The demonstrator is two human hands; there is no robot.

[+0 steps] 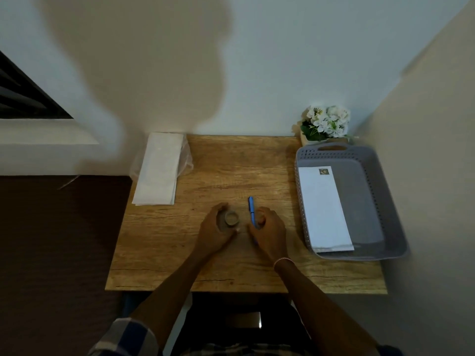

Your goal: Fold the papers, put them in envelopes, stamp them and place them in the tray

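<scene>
A long white paper envelope [323,209] with a small dark stamp in its far corner lay flat in the grey perforated plastic tray [390,201] at the right edge of the table. It sat against the tray's left wall with its near end at the front wall. By the look of it that one was finished and filed.

At the middle of the light wooden table [231,170], the left hand [218,232] cupped a small round tan object [232,218]. Its fingers curved round the far side and its thumb round the near side, so the hand had hold of it. The object looked hollow on top. It may have been the stamp roll or a pot for the stamping step, but it was too small to tell.

Just to its right lay a slim blue plastic pen [251,210], pointing away from the person. Its near end ran in between the curled fingers and thumb of the right hand [268,227]. I could not tell whether those fingers pinched the pen or only rested beside it.

A stack of long white paper sheets or envelopes [159,173] waited at the far left corner, half out of a clear plastic wrapper [186,158], within the left arm's reach. That supply suggested more pieces were to be made. A bunch of white artificial flowers [325,122] stood behind the tray, against the wall and out of the way.
</scene>
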